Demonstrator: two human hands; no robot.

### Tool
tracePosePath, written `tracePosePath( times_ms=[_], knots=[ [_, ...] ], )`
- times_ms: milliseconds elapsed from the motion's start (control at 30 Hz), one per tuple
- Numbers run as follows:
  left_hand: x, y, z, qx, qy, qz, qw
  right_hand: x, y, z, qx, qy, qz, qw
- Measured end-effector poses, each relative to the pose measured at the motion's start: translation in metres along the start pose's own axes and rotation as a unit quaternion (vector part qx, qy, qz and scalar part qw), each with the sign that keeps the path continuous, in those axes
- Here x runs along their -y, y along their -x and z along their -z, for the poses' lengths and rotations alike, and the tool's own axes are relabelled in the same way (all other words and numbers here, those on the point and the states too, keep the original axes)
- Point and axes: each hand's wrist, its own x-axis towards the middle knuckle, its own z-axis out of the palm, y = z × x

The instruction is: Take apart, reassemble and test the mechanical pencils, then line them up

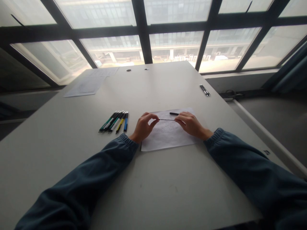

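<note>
We pinch a thin dark rod by its two ends, our left hand at one and our right hand at the other, thumb against fingers on both. The rod runs level between them, in front of us, over a sheet on the bench. Just beyond the right hand we see a black tube over the same sheet; its right end is hidden behind the fingers, so we cannot tell whether they touch it.

To the left of our left hand a row of pens lies side by side, in green, white, yellow and blue with black parts. Near the bench's right edge are two dark pens, close together. Papers lie at the far left, and windows stand beyond the bench. Blue sleeves cover our arms to the wrists.
</note>
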Motion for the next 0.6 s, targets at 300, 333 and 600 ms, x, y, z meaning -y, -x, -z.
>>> tracePosePath(
  times_ms=[300, 333, 600],
  knots=[
    [-0.0006, 0.0003, 0.0001, 0.01, 0.005, 0.001, 1.0, 0.0012, -0.0005, 0.0024, -0.001, 0.003, -0.003, 1.0],
    [-0.0008, 0.0003, 0.0001, 0.01, 0.004, 0.001, 1.0, 0.0015, -0.0004, 0.0026, -0.001, 0.001, 0.001, 1.0],
    [-0.0035, -0.0009, -0.0017, 0.017, 0.026, -0.05, 0.998, 0.0021, -0.0001, 0.0028, -0.004, -0.015, 0.017, 1.0]
  ],
)
